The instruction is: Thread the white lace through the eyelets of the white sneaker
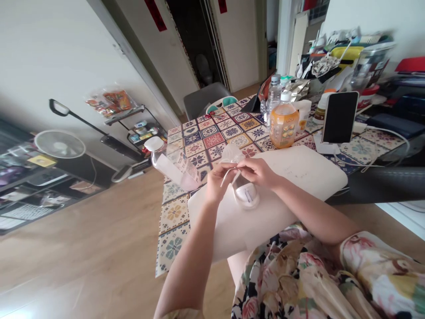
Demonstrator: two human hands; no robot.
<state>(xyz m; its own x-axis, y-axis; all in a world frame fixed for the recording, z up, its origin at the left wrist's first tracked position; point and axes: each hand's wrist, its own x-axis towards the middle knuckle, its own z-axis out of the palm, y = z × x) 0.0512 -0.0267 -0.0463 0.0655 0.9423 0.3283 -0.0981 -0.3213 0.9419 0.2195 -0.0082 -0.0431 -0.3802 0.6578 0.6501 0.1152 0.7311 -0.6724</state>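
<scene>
Left hand point(218, 178) and right hand point(260, 172) pinch thin white ribbon point(226, 178); just below them, rounded translucent white-labelled bag point(247, 196), probably light, soft; best held by gathered neck.

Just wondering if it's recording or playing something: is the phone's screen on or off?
Off, it seems: the phone shows only a plain dark front. Whether it is fully powered down, I cannot tell.

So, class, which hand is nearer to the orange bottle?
Right: the right hand is on the near side of the orange bottle, to its left; the left hand is farther left.
</scene>
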